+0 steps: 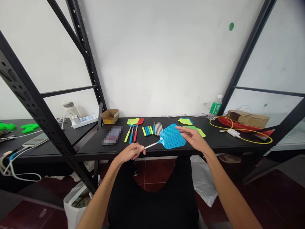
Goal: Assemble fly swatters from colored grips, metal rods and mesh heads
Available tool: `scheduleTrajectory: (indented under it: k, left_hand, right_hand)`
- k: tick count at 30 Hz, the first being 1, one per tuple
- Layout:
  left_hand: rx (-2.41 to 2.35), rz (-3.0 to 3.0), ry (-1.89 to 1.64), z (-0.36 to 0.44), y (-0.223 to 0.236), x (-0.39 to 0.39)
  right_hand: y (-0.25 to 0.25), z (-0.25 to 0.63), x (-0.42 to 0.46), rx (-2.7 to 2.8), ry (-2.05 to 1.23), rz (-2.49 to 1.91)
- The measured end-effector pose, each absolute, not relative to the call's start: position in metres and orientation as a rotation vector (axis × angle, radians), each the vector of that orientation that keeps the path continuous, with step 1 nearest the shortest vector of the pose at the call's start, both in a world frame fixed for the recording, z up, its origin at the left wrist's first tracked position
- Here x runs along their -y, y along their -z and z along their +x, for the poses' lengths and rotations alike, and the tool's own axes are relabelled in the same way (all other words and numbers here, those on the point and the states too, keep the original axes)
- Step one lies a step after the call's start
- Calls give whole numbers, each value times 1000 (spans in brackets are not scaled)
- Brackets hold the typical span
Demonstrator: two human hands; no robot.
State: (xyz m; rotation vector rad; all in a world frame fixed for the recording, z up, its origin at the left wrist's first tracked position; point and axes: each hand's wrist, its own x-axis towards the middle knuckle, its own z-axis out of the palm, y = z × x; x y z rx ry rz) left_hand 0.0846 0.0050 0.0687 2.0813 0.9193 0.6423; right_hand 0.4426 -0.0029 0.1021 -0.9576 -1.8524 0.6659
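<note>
A blue fly swatter point(172, 137) with a perforated head is held over the table's front edge, tilted up to the right. My left hand point(130, 152) is closed around its thin metal rod. At the head's upper right edge, my right hand point(193, 137) grips between thumb and fingers. Behind lie several bare metal rods point(158, 128) and a row of short yellow-green and blue handle grips point(148, 130). Further left are three fly swatters with a yellow-green handle point(127, 136), a blue handle point(131, 137) and a red handle point(135, 136). Yellow-green swatter heads point(186, 121) lie to the right.
A blurred phone-like object point(112, 135) and a small cardboard box point(110, 116) occupy the black table's left part. At the right stand a green-labelled bottle point(215, 108) and a yellow cable point(258, 141). Black metal shelf posts point(35, 86) flank the workspace.
</note>
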Motion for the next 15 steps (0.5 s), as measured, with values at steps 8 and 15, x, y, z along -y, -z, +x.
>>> scheduleTrajectory:
  k: [8, 15]
  left_hand:
    - [-854, 2123, -682, 83, -61, -11]
    - [-858, 2154, -627, 81, -65, -9]
  right_hand:
    - [-103, 440, 1, 1880, -421, -927]
    - [-102, 440, 1, 1911, -411, -908]
